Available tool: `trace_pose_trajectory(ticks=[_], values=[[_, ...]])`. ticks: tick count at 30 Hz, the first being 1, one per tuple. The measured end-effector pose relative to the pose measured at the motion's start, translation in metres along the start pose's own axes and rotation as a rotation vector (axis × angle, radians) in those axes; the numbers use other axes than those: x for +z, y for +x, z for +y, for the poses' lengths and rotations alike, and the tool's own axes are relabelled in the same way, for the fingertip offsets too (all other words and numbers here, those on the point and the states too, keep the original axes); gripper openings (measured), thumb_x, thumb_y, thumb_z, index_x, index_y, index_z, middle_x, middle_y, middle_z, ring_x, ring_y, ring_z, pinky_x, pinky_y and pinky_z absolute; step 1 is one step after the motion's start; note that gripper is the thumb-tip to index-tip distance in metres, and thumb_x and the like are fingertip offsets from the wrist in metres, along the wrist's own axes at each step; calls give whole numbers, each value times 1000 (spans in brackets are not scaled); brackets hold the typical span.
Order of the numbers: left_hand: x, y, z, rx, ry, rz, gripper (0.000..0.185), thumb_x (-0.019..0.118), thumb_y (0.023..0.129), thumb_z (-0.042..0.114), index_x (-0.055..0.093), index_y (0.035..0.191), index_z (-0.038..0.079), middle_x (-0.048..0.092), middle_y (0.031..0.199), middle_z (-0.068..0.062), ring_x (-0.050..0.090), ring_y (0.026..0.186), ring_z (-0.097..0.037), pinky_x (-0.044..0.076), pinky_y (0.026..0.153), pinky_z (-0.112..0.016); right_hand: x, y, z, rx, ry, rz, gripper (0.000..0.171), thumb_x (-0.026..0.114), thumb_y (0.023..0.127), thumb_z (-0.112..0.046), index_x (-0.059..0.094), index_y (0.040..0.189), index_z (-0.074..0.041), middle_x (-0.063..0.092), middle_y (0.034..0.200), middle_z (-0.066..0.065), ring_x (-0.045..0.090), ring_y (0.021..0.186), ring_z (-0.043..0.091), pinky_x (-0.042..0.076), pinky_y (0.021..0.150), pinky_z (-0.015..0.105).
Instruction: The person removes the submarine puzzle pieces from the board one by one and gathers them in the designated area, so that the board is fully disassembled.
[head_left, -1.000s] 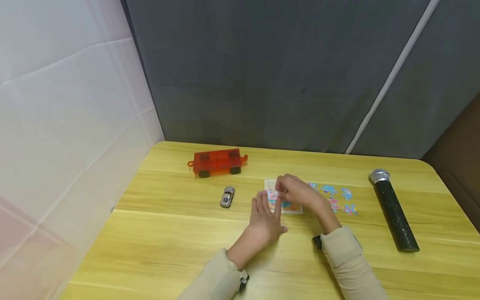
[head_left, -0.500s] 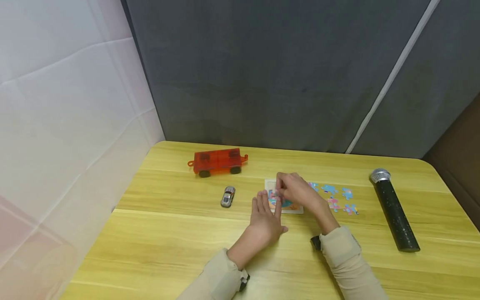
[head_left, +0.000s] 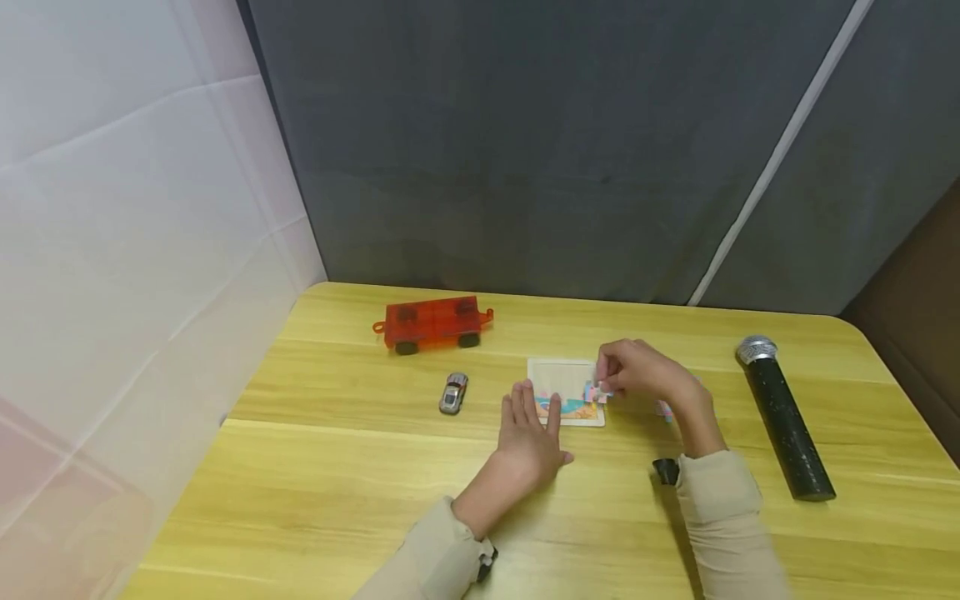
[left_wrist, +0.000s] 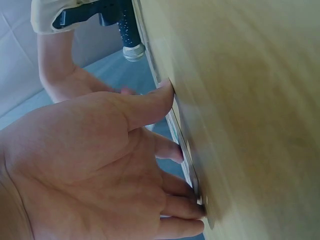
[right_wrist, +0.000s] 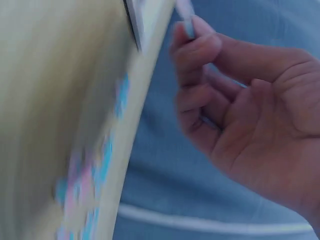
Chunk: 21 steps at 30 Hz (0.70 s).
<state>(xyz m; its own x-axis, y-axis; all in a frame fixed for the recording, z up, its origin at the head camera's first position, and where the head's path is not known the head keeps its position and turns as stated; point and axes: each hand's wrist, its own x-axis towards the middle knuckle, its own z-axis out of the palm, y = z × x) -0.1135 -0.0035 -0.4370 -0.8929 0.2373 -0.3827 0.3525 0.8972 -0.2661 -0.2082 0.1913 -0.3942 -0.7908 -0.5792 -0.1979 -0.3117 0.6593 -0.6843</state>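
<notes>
The left hand (head_left: pixel 529 437) lies flat with straight, spread fingers on the near left corner of the puzzle board (head_left: pixel 558 379), which sits on the wooden table (head_left: pixel 315 483). The right hand (head_left: pixel 643 373) hovers at the board's right edge, its fingertips pinched together on a small puzzle piece (head_left: pixel 597 392). Left of the board stands a small silver toy car (head_left: pixel 453 392), beyond that an orange toy wagon (head_left: pixel 433 322), and well right of the board lies a black microphone (head_left: pixel 782 417).
</notes>
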Motion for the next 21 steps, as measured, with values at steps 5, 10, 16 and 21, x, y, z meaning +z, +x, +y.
trace_pose_trajectory(ticks=[5, 10, 16, 21], values=[[-8, -7, -5, 6, -2, 0, 85, 35, 111, 71, 18, 178, 22, 19, 179, -29, 19, 169, -42, 24, 137, -49, -15, -16, 18, 125, -13, -64, 12, 69, 98, 6, 64, 90, -2, 63, 77, 5, 49, 60, 15, 45, 60, 30], [-5, -7, -5, 11, -15, -1, 84, 33, 112, 69, 17, 178, 20, 17, 179, -30, 18, 169, -42, 23, 137, -50, -9, -14, 24, 233, -27, -35, 10, 68, 96, 6, 63, 91, -2, 57, 72, 4, 46, 56, 13, 42, 59, 29], [12, 6, -1, 13, -39, 7, 87, 34, 111, 71, 14, 179, 20, 13, 179, -31, 14, 169, -45, 22, 136, -52, -4, -13, 23, 302, -14, 15, 8, 64, 102, 1, 62, 95, -1, 62, 72, 8, 50, 56, 15, 43, 59, 29], [12, 9, 0, 15, -27, 9, 86, 32, 111, 71, 13, 179, 20, 12, 179, -32, 14, 169, -45, 21, 136, -53, -1, -12, 21, 341, -26, 44, 10, 62, 104, 1, 62, 94, 0, 66, 72, 12, 54, 57, 17, 43, 59, 29]])
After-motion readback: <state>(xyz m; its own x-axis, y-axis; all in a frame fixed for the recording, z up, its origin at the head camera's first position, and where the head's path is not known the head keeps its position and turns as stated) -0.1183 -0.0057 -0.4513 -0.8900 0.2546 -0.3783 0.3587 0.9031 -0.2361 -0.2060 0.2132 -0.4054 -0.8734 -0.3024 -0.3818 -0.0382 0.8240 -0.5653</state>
